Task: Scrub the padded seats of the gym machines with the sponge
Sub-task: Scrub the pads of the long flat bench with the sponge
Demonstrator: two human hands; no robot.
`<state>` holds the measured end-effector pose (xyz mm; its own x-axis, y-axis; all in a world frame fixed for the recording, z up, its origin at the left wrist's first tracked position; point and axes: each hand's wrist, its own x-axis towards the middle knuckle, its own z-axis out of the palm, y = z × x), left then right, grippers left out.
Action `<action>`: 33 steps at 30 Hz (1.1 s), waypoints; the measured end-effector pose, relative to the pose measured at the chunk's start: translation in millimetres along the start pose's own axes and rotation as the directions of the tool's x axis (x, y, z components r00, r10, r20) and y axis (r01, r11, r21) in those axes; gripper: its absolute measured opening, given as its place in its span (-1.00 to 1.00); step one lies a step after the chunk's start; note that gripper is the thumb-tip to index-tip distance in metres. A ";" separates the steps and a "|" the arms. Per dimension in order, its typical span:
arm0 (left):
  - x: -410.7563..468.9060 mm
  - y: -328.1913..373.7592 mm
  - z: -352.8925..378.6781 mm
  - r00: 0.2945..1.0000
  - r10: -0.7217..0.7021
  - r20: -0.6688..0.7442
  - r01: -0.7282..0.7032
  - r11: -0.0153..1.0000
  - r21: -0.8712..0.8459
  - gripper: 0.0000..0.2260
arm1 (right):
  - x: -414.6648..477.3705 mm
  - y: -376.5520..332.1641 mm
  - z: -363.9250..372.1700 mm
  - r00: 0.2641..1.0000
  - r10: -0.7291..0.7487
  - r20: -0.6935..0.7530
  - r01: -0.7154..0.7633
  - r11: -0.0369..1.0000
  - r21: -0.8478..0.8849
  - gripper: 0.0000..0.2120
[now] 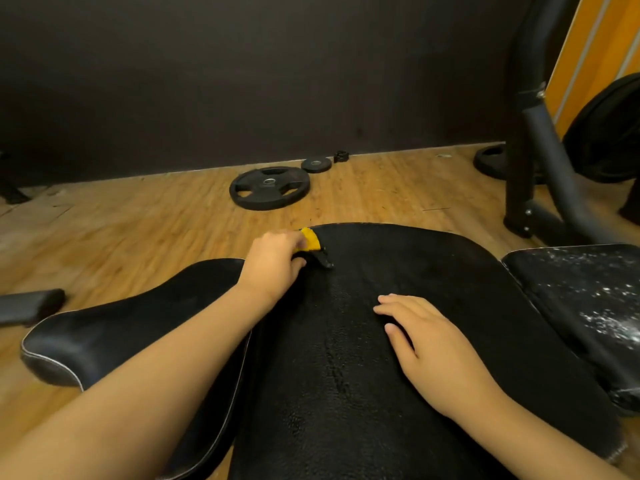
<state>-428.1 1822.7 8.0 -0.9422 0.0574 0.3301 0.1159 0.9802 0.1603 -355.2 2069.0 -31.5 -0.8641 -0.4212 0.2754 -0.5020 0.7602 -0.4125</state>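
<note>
Black vinyl covers a side pad [104, 327] at nine o'clock. Next, the left hand [273, 261] grips a yellow sponge [310, 239], fingers curled round it, at the eleven o'clock edge of the glossy middle seat [346, 393]. At twelve o'clock, a weight plate [269, 188] lies on the wooden floor [138, 220]. The right hand [426, 337] rests flat on the seat, fingers relaxed. A white-speckled pad [571, 289] sits at three o'clock.

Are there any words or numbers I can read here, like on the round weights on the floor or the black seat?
No text can be read anywhere.
On the large weight plate, any marking is too blurred to read.
On the small weight plate, any marking is too small to tell.
On the padded seat and the sponge, no print shows.
</note>
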 end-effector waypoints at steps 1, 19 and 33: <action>10.8 -4.6 2.0 1.000 -0.013 -0.005 0.013 1.000 -0.001 -0.80 | 0.3 1.0 0.9 1.000 -0.004 -0.004 0.004 1.000 0.011 -0.67; -22.5 -30.8 -21.0 0.989 -0.026 0.147 0.037 0.997 -0.071 -0.80 | 0.0 0.7 -0.3 1.000 0.012 -0.017 -0.011 0.998 0.063 -0.70; -56.8 15.1 -20.7 0.943 0.323 0.080 -0.307 0.938 -0.164 -0.79 | -9.3 74.3 -35.0 0.987 0.159 -0.015 -0.159 0.987 0.009 -0.71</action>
<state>-366.3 1830.4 10.9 -0.8764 0.3857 0.2884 0.4493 0.8703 0.2015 -383.2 2146.7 -34.3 -0.9324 -0.2871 0.2194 -0.3583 0.8132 -0.4586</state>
